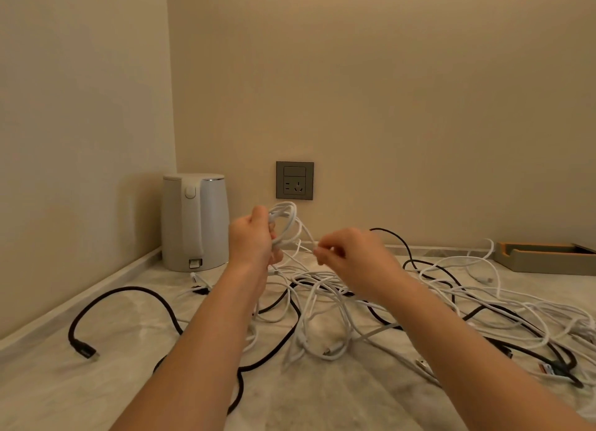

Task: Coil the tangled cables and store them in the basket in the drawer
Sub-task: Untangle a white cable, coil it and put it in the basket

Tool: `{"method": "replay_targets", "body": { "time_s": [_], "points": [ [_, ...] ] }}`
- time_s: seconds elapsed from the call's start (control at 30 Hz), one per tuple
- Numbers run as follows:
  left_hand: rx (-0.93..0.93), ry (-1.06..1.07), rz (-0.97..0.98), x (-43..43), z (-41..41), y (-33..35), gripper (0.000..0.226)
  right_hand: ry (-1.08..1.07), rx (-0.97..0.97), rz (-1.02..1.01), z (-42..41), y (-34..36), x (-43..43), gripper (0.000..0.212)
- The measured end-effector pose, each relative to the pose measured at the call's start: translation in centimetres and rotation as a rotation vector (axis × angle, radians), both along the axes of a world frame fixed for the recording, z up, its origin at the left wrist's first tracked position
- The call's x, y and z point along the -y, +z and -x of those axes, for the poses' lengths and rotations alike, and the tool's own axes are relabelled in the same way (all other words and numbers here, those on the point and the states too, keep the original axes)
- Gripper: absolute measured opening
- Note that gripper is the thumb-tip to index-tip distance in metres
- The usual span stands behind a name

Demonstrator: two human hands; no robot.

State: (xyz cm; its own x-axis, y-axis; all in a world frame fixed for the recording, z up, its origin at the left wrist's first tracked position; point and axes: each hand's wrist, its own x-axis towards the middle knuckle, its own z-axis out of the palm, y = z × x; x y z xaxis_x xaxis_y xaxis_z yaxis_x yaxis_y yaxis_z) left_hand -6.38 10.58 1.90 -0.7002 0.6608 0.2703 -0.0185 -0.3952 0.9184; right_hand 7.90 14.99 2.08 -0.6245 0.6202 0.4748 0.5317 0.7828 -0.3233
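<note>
Nearest the camera: marble counter (129,382) with a black cable (129,289) looping across the left side. Its plug end (86,353) lies free and well apart from the rest.

Mid counter: the main tangle of white cables (483,305), with at least 1 more black lead threaded through it, spreads from centre to the right edge. Nothing there is sorted yet.

Above the tangle, both hands are raised off the counter:
- Left hand (250,240): fingers curled round a small white coil (285,219), a few loops, held upright. Judgement: it acts as the fixed former, so the loops keep 1 size.
- Right hand (351,253): thumb and fingertips pinch the loose run of the same white cable just beside the coil. Judgement: it feeds slack and keeps tension, so the next wrap lays flat.

The tail of that cable drops into the tangle, so it may snag as it is pulled.

Further back: white kettle (193,224) in the left corner, a shallow tray (545,259) at the far right against the wall, and a wall socket (294,180) with nothing plugged in.

Basket and drawer are not in view. Judgement: early stage, 1 cable part-coiled, none stored.
</note>
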Motion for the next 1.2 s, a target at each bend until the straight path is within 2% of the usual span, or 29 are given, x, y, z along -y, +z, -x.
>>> {"method": "replay_targets", "body": {
  "time_s": [0.07, 0.13, 0.23, 0.3, 0.37, 0.47, 0.63, 0.7, 0.8, 0.87, 0.93, 1.03, 1.1, 1.2],
  "points": [
    [0.086, 0.013, -0.018, 0.2, 0.2, 0.2, 0.035, 0.049, 0.112, -0.128, 0.6, 0.0, 1.2, 0.022],
    [0.164, 0.007, -0.049, 0.5, 0.4, 0.4, 0.035, 0.077, 0.135, -0.204, 0.9, 0.1, 2.0, 0.022],
    [0.230, -0.133, -0.080, 0.9, 1.0, 0.5, 0.033, 0.019, -0.071, -0.208, 0.5, 0.4, 1.8, 0.023],
    [0.191, -0.271, -0.025, 0.9, 1.2, 0.5, 0.031, -0.083, -0.237, -0.176, -0.3, 0.9, 0.8, 0.022],
    [0.161, -0.403, 0.017, 1.0, 1.0, 0.5, 0.033, -0.165, -0.301, -0.160, -1.0, 1.1, -0.3, 0.023],
    [0.210, -0.479, -0.010, 0.9, 0.9, 0.4, 0.036, -0.213, -0.176, -0.150, -1.4, 0.7, -1.0, 0.024],
    [0.288, -0.234, -0.044, 0.4, 1.8, 0.1, 0.033, 0.114, 0.221, -0.140, -0.1, 0.4, 1.5, 0.023],
    [0.169, -0.071, 0.006, 0.3, 1.6, 0.0, 0.034, 0.195, 0.278, -0.292, 0.8, 0.4, 2.8, 0.029],
    [-0.273, 0.282, 0.137, 0.3, 1.3, -0.2, 0.043, 0.237, 0.192, -0.541, 1.2, 0.5, 3.2, 0.037],
    [-0.532, 0.399, 0.113, 0.5, 0.6, -0.2, 0.051, 0.221, 0.071, -0.625, 0.9, 0.5, 2.5, 0.040],
    [-0.692, 0.375, 0.085, 0.5, 0.0, -0.1, 0.054, 0.194, -0.064, -0.607, 0.4, 0.4, 1.7, 0.045],
    [-0.853, 0.228, 0.079, 0.2, -0.2, -0.2, 0.055, 0.123, -0.191, -0.469, -0.3, 0.7, 0.8, 0.038],
    [-0.881, 0.071, 0.062, 0.1, -0.1, -0.2, 0.054, 0.105, -0.276, -0.327, -0.8, 0.9, 0.3, 0.040],
    [-0.888, -0.179, 0.037, 0.0, -0.4, -0.1, 0.046, 0.209, -0.391, -0.035, -1.3, 1.0, -0.4, 0.049]
  ]
}}
